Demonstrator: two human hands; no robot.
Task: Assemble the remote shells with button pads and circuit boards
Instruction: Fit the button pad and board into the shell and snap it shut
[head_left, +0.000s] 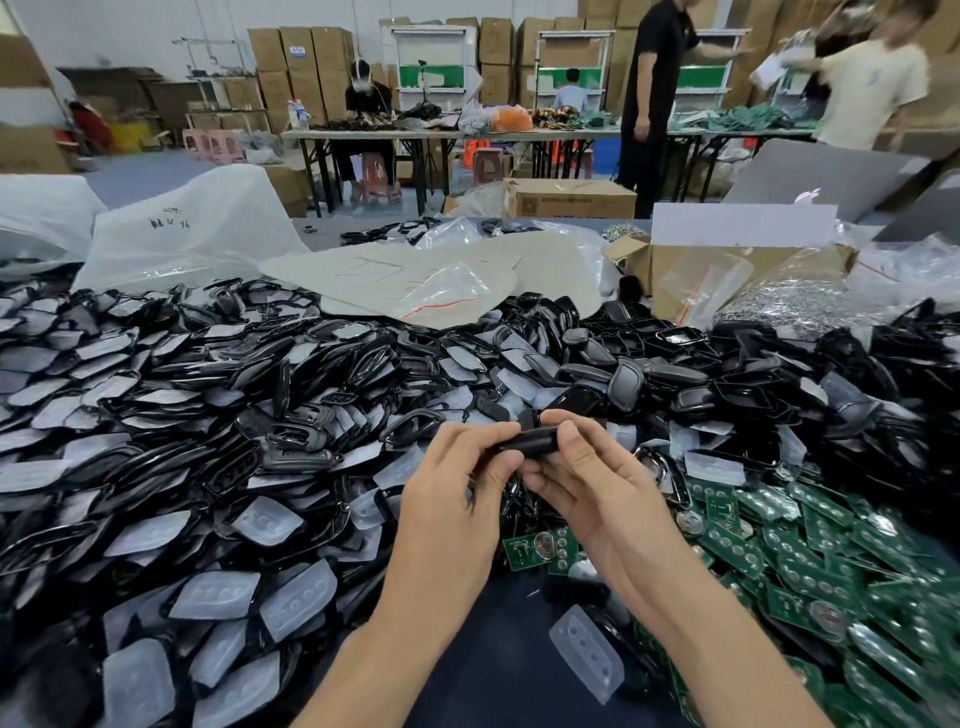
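Both hands are raised over the middle of the desk (493, 670), meeting on one black remote shell (530, 443).
- Left hand (447, 499): grip narrow, thumb and fingertips pinched on the shell's left end.
- Right hand (592, 483): grip narrow too, fingers curled round the right end.
- The shell is held clear of everything, just above the near edge of the black heap of shells (291, 441).

Risks, as I judge them:
- The hands cover the seam, so I cannot tell whether a pad and board are inside. If the halves get pressed shut over a skewed pad, the case would close crooked or trap the pad's edge.
- It is slick plastic held at the fingertips. An off-centre squeeze could pop it loose, and once dropped into that heap it would vanish among look-alikes.
- The piles crowd both forearms. A careless sweep could drag circuit boards (779, 545) on the right, or the loose clear pad (587, 656) near the wrist, off the near edge.

Look of the shell:
- Dark, glossy and rounded, seen edge-on as a short, thick bar, with a highlight along its top.
- Only the middle shows between the fingers. No buttons or openings are visible from here.
- Clear button pads (218, 595) lie thick to the near left.
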